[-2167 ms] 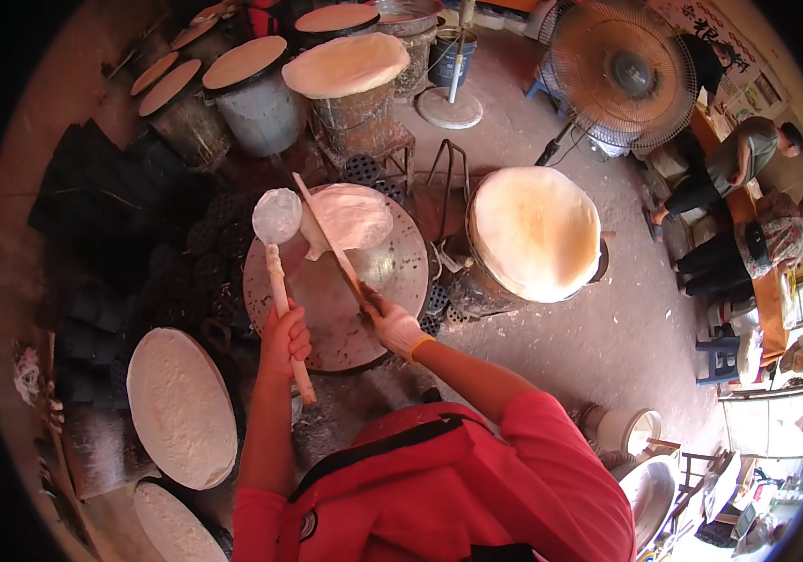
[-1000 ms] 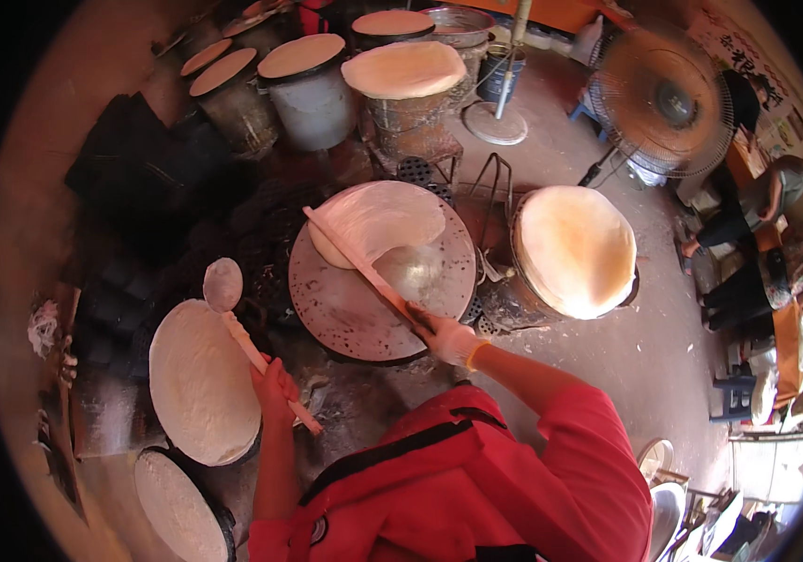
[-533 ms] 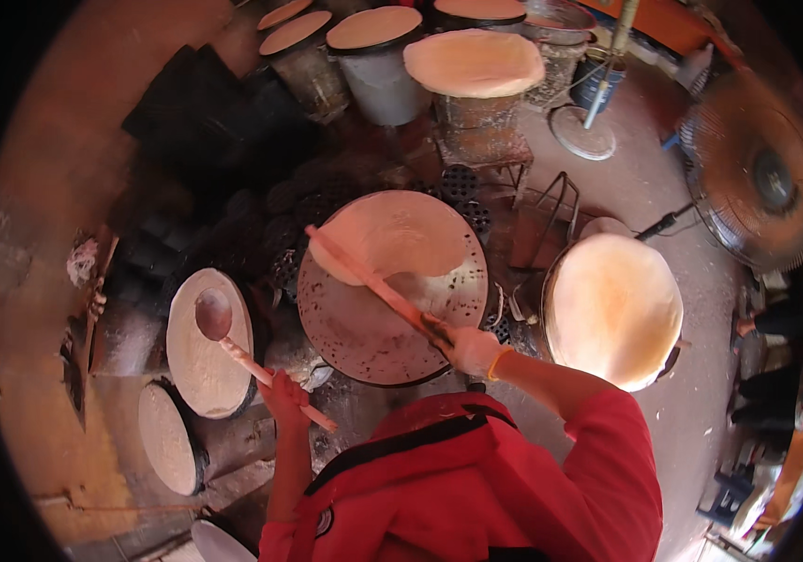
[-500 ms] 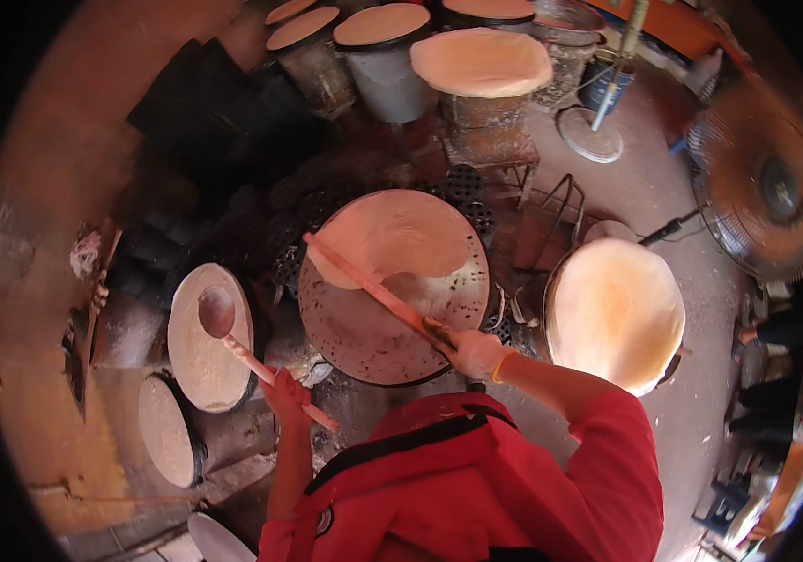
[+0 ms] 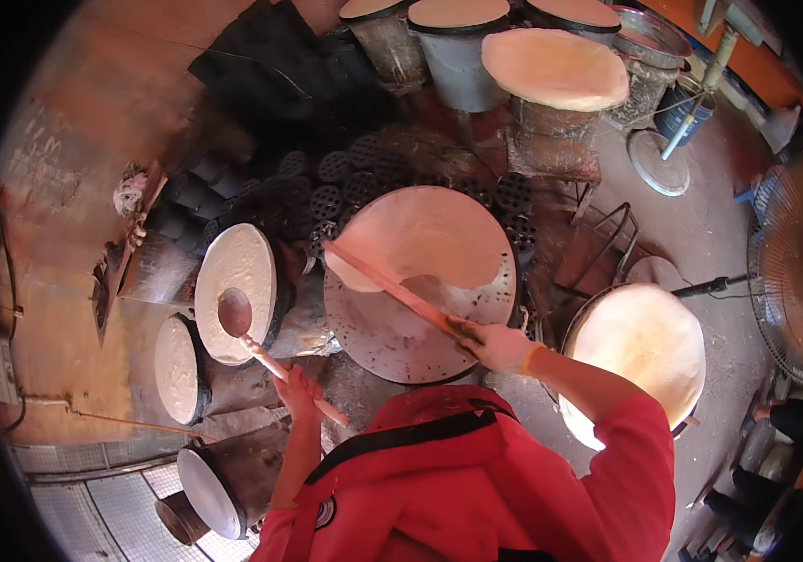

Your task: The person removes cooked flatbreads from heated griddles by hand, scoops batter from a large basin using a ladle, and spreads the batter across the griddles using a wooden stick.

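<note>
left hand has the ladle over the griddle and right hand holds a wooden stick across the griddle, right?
Not quite: the head view shows the ladle over a pale-topped bucket, not over the griddle. The left hand does hold it, and the right hand holds a wooden stick across the griddle.

Right grip [image 5: 506, 350] holds a wooden blade [image 5: 387, 288] across the griddle [image 5: 373, 332] to its left edge; left grip [image 5: 299, 391] holds a ladle [image 5: 235, 314] over the lower edge of the tub [image 5: 281, 298]
</note>
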A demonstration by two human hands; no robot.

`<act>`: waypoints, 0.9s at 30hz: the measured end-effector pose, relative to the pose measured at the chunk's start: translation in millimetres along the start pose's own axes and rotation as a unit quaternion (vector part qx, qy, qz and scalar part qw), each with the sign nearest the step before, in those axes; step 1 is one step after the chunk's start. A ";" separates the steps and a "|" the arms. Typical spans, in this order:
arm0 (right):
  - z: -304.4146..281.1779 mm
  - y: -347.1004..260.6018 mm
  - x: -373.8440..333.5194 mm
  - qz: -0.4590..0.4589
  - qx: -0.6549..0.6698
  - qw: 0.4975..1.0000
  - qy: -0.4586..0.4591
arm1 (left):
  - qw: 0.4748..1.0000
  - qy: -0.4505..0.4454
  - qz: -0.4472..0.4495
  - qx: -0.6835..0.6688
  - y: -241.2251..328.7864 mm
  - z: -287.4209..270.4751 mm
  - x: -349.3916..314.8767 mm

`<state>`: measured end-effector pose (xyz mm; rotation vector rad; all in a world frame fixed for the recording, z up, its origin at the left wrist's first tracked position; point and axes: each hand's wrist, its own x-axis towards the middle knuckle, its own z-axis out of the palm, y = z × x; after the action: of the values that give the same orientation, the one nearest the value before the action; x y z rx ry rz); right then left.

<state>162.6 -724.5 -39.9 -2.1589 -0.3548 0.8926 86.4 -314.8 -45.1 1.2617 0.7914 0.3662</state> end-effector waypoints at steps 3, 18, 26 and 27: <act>-2.8 30.7 10.4 -0.053 0.013 0.998 0.023 | 1.000 0.015 0.007 0.005 -1.6 -3.9 0.3; -63.7 36.3 47.3 -0.042 0.166 0.985 0.017 | 0.996 0.089 0.009 0.000 -28.0 -0.2 12.1; -83.4 54.5 38.5 -0.107 0.008 0.986 -0.127 | 0.989 0.143 0.014 0.025 -28.3 5.5 9.4; -84.7 56.6 43.6 -0.107 0.008 0.986 -0.130 | 0.990 0.142 0.018 0.022 -29.0 5.4 9.7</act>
<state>251.1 -787.0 -63.3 -1.9469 -0.6936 1.0492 92.0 -320.8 -75.0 1.2817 1.0234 0.5679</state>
